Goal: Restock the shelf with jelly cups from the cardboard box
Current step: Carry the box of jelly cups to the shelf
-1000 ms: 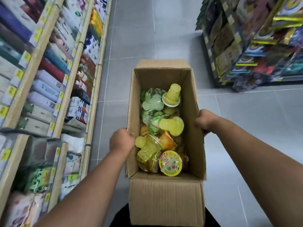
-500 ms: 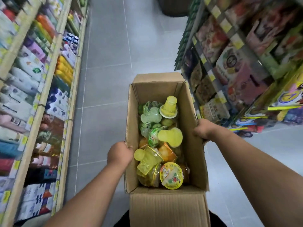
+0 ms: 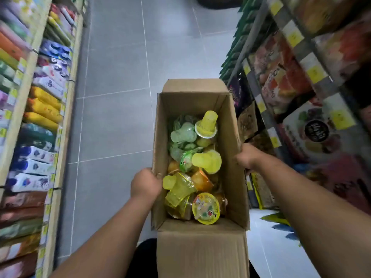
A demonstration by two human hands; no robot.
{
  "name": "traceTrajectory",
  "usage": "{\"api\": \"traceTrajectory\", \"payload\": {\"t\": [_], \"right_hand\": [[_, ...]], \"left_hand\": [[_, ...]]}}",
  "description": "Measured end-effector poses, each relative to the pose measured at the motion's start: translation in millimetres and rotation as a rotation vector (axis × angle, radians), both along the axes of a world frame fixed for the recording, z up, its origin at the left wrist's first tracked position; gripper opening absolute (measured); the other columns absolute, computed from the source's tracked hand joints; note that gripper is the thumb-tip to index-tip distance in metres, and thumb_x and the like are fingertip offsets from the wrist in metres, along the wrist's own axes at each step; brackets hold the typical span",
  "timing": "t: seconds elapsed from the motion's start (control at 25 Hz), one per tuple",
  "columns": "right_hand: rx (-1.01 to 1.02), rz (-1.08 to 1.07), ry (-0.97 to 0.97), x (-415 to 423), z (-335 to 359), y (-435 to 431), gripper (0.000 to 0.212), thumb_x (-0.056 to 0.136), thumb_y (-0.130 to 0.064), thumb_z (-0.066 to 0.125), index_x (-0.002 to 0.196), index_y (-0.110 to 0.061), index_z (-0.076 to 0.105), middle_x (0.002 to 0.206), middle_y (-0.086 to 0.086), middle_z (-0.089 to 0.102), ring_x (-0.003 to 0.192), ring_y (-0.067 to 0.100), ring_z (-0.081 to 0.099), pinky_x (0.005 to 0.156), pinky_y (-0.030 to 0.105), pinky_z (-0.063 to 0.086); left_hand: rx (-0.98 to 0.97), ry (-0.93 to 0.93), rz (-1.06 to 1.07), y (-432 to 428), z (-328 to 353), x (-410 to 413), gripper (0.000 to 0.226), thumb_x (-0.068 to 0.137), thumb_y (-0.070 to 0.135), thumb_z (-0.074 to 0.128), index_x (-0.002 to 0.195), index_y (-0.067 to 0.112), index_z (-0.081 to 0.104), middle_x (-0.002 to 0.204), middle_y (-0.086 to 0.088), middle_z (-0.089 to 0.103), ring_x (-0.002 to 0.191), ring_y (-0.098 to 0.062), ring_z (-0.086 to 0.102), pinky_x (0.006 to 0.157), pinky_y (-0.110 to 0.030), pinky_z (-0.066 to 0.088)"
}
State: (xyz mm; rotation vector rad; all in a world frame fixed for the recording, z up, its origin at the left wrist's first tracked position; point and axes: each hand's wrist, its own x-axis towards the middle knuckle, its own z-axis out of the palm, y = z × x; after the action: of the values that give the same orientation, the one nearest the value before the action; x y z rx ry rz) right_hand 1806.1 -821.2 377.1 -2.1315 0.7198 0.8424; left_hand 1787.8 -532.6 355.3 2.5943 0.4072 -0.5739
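An open cardboard box (image 3: 200,251) hangs in front of me above the aisle floor. Inside lie several jelly cups (image 3: 195,163) in yellow, green and orange, piled loosely, some on their sides. One with a yellow foil lid (image 3: 205,208) faces up near me. My left hand (image 3: 145,185) grips the box's left wall, thumb over the rim. My right hand (image 3: 246,157) grips the right wall from outside, its fingers hidden behind the cardboard.
A shelf unit (image 3: 58,125) full of colourful packets and boxes runs along the left. Another shelf unit (image 3: 291,93) with snack bags and yellow price tags stands close on the right, almost beside the box. Grey floor tiles (image 3: 120,97) stretch ahead between them.
I have carried the box forward along the aisle; the right shelf has come much closer and the left shelf's goods have slid past. Both hands keep the same hold.
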Motion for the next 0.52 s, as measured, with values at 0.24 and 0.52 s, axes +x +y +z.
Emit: {"api": "traceTrajectory", "payload": {"t": [0.24, 0.52], "right_hand": [[-0.069, 0.028, 0.035, 166.8, -113.6, -56.5, 0.022, 0.091, -0.005, 0.055, 0.113, -0.003, 0.053, 0.102, 0.019, 0.062, 0.075, 0.033, 0.066, 0.053, 0.036, 0.057], [-0.098, 0.0, 0.114, 268.7, -270.1, -79.1, 0.021, 0.091, -0.006, 0.057, 0.112, -0.007, 0.06, 0.107, 0.02, 0.065, 0.093, 0.039, 0.065, 0.077, 0.044, 0.058]], "left_hand": [[-0.05, 0.086, 0.09, -57.3, -120.6, 142.2, 0.032, 0.092, 0.028, 0.057, 0.108, 0.003, 0.068, 0.104, -0.02, 0.071, 0.1, -0.038, 0.064, 0.08, -0.037, 0.05], [-0.047, 0.162, 0.106, -92.3, -275.6, 243.4, 0.03, 0.094, 0.025, 0.055, 0.109, 0.001, 0.066, 0.106, -0.021, 0.069, 0.102, -0.039, 0.062, 0.08, -0.037, 0.047]]}}
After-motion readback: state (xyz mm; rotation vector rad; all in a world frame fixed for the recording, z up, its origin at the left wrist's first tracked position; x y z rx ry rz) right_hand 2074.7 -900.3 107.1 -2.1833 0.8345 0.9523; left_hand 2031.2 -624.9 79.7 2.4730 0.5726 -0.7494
